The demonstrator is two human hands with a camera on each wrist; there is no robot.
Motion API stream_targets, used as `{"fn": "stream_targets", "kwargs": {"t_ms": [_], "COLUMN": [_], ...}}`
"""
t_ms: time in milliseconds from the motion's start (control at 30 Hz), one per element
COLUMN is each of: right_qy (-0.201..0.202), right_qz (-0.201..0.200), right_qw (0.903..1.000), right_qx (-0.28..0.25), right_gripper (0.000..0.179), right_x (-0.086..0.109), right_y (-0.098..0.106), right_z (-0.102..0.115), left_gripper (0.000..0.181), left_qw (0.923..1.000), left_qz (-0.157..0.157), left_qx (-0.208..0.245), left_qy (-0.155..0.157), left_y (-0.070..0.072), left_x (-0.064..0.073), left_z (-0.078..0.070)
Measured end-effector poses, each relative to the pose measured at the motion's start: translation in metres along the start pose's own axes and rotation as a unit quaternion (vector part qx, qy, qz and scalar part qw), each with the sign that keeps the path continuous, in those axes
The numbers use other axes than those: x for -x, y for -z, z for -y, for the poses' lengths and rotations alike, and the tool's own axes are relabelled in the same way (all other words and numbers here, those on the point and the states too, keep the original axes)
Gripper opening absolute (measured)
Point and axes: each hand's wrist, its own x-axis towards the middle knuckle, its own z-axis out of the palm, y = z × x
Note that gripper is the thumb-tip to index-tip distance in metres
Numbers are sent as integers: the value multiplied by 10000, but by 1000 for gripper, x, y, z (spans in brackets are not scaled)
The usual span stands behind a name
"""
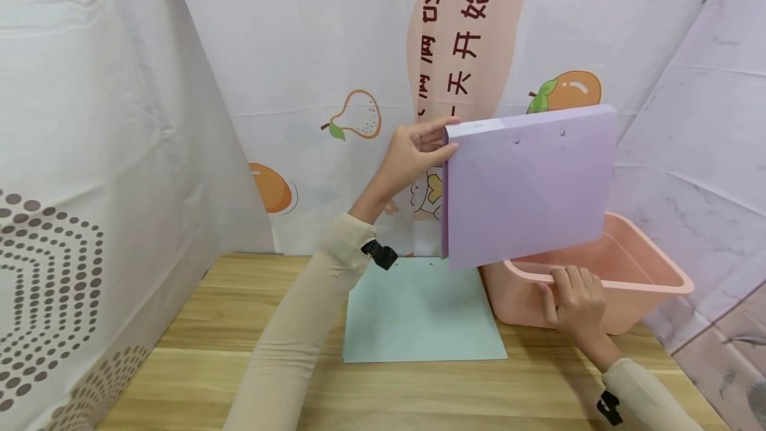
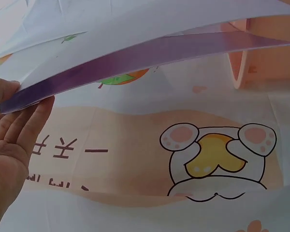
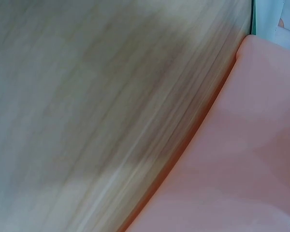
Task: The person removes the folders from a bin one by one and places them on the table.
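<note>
My left hand (image 1: 413, 155) pinches a purple file folder (image 1: 532, 191) at the corner by its labelled spine, holding it up in the air. In the left wrist view the fingers and thumb of that hand (image 2: 17, 145) grip the folder's edge (image 2: 135, 55), and its covers stand slightly apart. The folder's lower part hangs over the near left of a pink plastic bin (image 1: 652, 251). My right hand (image 1: 577, 304) holds the bin's front rim, fingers hooked over the top and thumb outside. A pale green folder (image 1: 425, 318) lies flat on the table, left of the bin.
The wooden table (image 1: 239, 324) backs onto a white printed cloth (image 1: 299, 38) with fruit drawings. Another cloth (image 1: 90, 118) hangs at the left. In the right wrist view the bin's wall (image 3: 241, 145) stands beside the table's wood grain (image 3: 87, 106).
</note>
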Motion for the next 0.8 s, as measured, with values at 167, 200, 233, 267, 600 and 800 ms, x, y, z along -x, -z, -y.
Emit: {"fn": "stream_targets", "kwargs": {"t_ms": [167,200,233,267,600,800], "right_qy": [6,7,7,8,57,82], "right_qz": [-29,-44,-60,-74,-135,-134], "right_qw": [10000,10000,10000,10000,9999,9998], "right_qx": [-9,-13,-18,-20,-52,-87], "right_gripper": [62,62,63,63,63,62], "right_x": [-3,-3,-4,-4,-6,-6], "right_y": [1,1,1,1,0,-1], "right_z": [1,1,2,2,5,4], "left_gripper": [45,46,46,45,44,44], "left_qw": [9999,9999,10000,10000,9990,9986], "left_qz": [30,19,13,-1,-206,-252], "left_qx": [119,105,89,66,-158,-132], "left_qy": [45,31,-1,-31,-359,-448], "left_y": [0,-1,-1,-2,-8,-10], "left_x": [1,2,2,2,5,5], "left_z": [-1,-1,0,0,4,1]}}
